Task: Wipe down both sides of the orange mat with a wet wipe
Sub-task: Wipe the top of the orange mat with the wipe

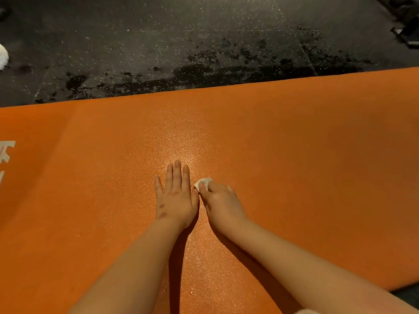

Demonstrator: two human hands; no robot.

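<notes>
The orange mat [294, 143] lies flat on the floor and fills most of the view. My left hand [175, 196] rests flat on it near the middle, fingers straight and together. Right beside it, my right hand [221, 203] presses a small folded white wet wipe [202, 183] onto the mat; its fingers are curled over the wipe, and only the wipe's front edge shows. A shiny patch on the mat lies just ahead of both hands.
Dark speckled floor [158, 41] with wet patches lies beyond the mat's far edge. A white object [3, 56] sits at the left edge of the floor. White printed marks [6, 151] show on the mat's left end. Dark gear [408, 30] is at the top right.
</notes>
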